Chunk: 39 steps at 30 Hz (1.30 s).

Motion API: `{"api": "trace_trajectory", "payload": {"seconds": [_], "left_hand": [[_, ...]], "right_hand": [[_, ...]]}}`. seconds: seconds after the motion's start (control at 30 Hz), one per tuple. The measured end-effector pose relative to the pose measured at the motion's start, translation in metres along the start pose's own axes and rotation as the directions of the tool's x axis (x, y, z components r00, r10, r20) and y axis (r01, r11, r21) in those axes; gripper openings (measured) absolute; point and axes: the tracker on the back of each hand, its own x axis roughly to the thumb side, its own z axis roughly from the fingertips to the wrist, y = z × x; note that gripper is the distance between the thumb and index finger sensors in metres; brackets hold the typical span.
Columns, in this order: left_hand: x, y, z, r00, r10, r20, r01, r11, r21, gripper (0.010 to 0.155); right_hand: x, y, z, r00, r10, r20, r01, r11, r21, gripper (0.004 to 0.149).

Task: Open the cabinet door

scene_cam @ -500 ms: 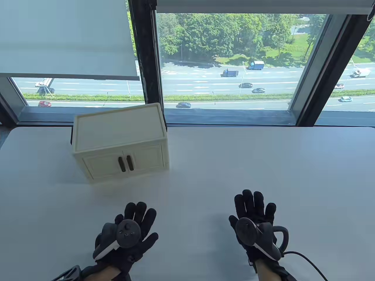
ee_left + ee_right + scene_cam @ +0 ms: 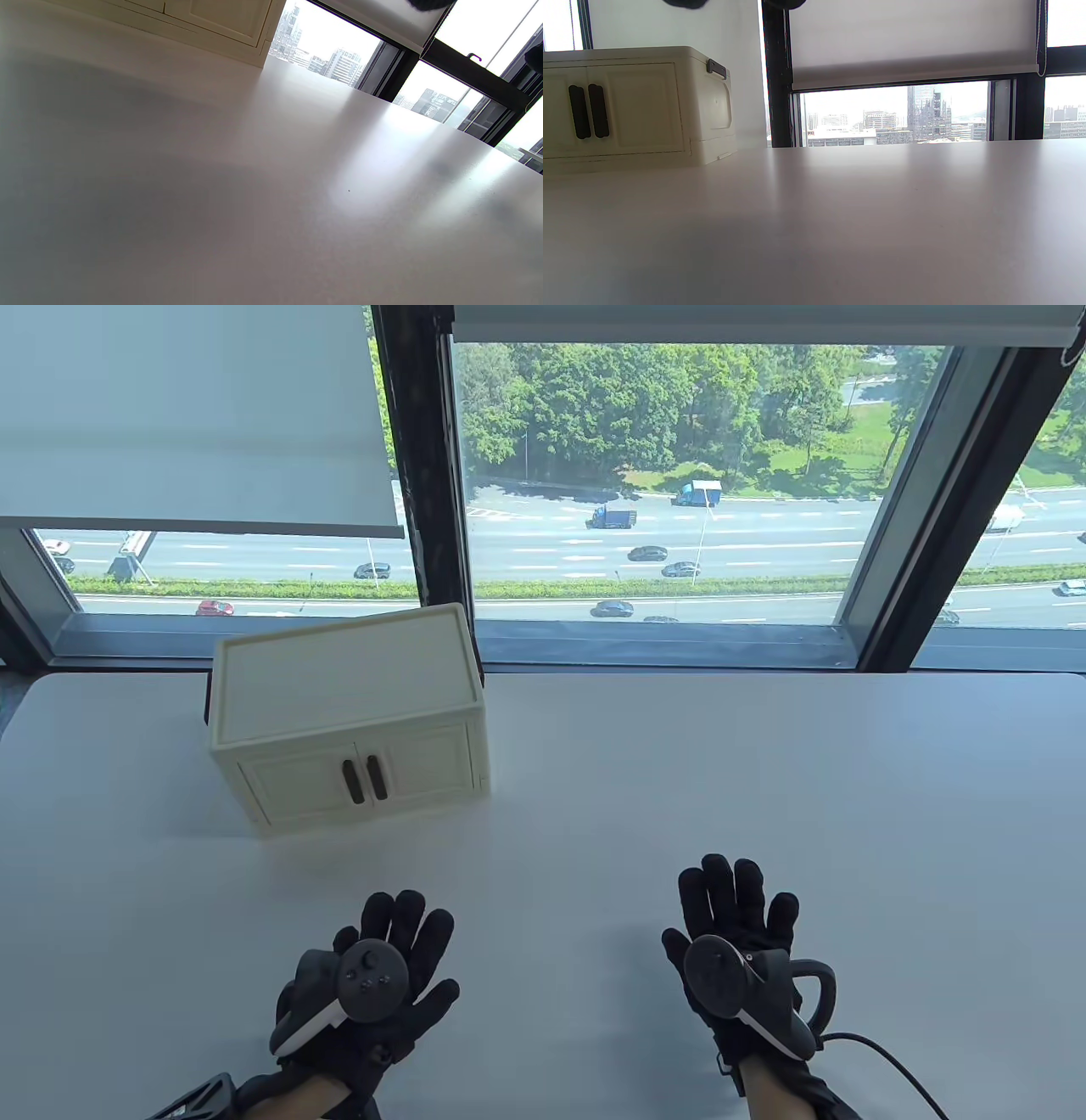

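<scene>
A small cream cabinet [image 2: 348, 712] stands on the white table [image 2: 679, 780] at the far left. Its two doors are closed, with two dark vertical handles [image 2: 365, 779] side by side at the middle. It also shows in the right wrist view [image 2: 628, 106] and, in part, in the left wrist view [image 2: 203, 21]. My left hand [image 2: 382, 950] lies flat on the table near the front edge, fingers spread, holding nothing, well in front of the cabinet. My right hand [image 2: 738, 916] lies flat to the right, fingers spread, holding nothing.
A large window with dark frames [image 2: 424, 475] and roller blinds runs behind the table's far edge. A black cable [image 2: 891, 1056] trails from my right wrist at the front right. The cabinet has a grey latch [image 2: 717, 67] on its right side.
Both hands and the cabinet are as they were. Only the traffic outside the window has moved.
</scene>
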Motion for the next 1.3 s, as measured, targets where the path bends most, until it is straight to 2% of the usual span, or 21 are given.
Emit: {"api": "trace_trajectory", "payload": {"seconds": [0.3, 0.5, 0.67, 0.73, 0.9, 1.13, 1.3], "left_hand": [[-0.005, 0.009, -0.007, 0.999, 0.037, -0.028, -0.036, 0.998, 0.051, 0.070], [-0.020, 0.040, -0.022, 0.987, 0.114, -0.113, -0.090, 0.976, 0.200, 0.071], [-0.042, 0.077, -0.041, 0.949, 0.228, -0.219, -0.130, 0.913, 0.386, 0.070], [-0.054, 0.093, -0.052, 0.914, 0.292, -0.280, -0.143, 0.881, 0.450, 0.068], [-0.078, 0.115, -0.079, 0.796, 0.444, -0.411, -0.199, 0.833, 0.515, 0.062], [-0.097, 0.117, -0.113, 0.641, 0.562, -0.523, -0.234, 0.792, 0.565, 0.060], [-0.098, 0.114, -0.124, 0.577, 0.586, -0.568, -0.235, 0.786, 0.572, 0.062]], "right_hand": [[-0.003, -0.003, -0.001, 1.000, -0.022, -0.002, 0.022, 1.000, -0.006, 0.068], [-0.007, -0.005, -0.002, 0.999, -0.054, -0.002, 0.054, 0.999, -0.010, 0.068], [-0.007, -0.008, -0.001, 0.997, -0.078, 0.004, 0.078, 0.997, -0.018, 0.068], [-0.006, -0.009, -0.001, 0.996, -0.084, 0.008, 0.085, 0.996, -0.022, 0.068], [-0.006, -0.009, -0.002, 0.995, -0.102, 0.015, 0.102, 0.995, -0.022, 0.068], [-0.003, -0.010, -0.002, 0.993, -0.117, 0.029, 0.118, 0.993, -0.020, 0.068], [-0.002, -0.010, -0.002, 0.992, -0.122, 0.034, 0.123, 0.992, -0.018, 0.068]]}}
